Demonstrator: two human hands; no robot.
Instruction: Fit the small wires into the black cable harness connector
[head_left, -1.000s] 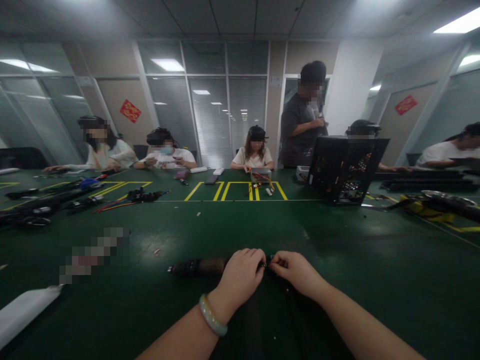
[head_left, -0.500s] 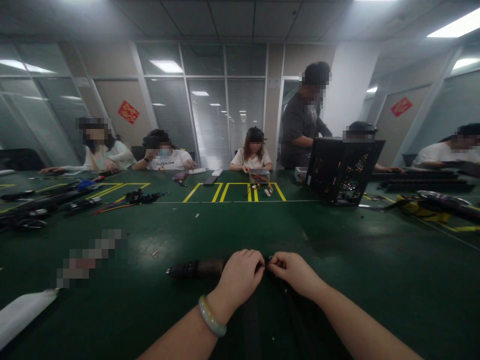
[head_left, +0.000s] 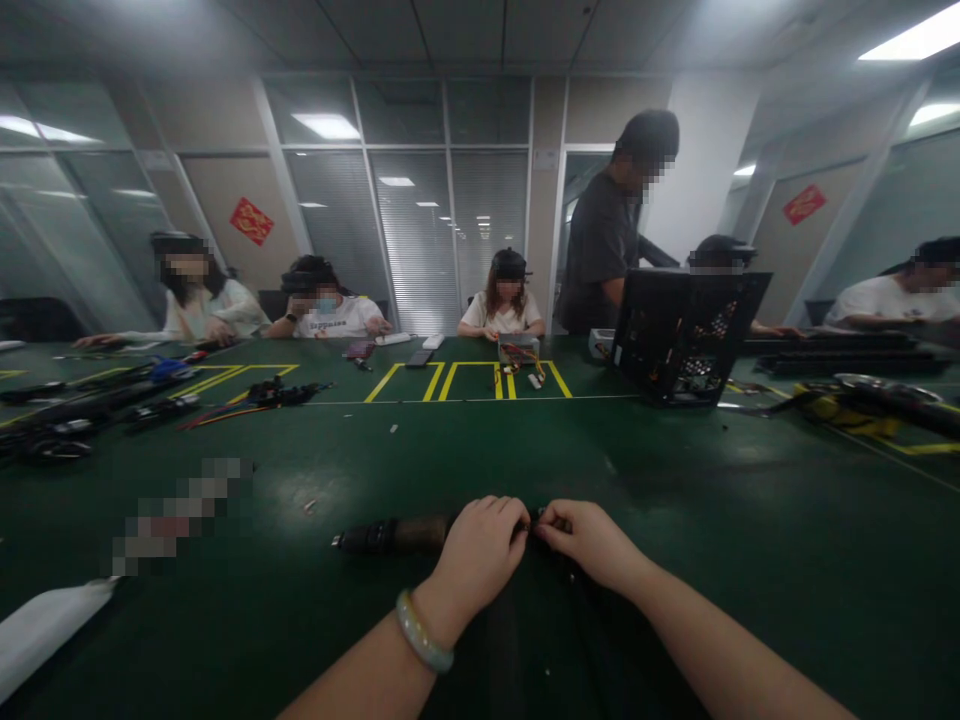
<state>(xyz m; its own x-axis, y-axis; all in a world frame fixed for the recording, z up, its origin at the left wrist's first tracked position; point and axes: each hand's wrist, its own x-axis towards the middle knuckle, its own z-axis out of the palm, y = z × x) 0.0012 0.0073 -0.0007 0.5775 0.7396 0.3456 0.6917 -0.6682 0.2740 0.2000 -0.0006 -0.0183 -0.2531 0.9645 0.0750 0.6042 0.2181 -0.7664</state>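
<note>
A dark cylindrical electric screwdriver lies sideways on the green table, its ringed collar and small metal tip pointing left. My left hand is curled closed over its right end, hiding that part. Close against it, my right hand is pinched at the same end. A small dark piece shows between the fingertips of both hands, too small to name. A thin dark strand, perhaps a cord, runs from below my right hand toward me. A pale bangle circles my left wrist.
A black computer case stands at the right, with dark parts and a yellow item beyond. Cables and black parts lie at the left. A white wrapped item is front left. Several people sit opposite; one person stands by the case.
My hands keep nearly the same pose at the screwdriver's right end. The standing person has shifted slightly to the right behind the computer case.
</note>
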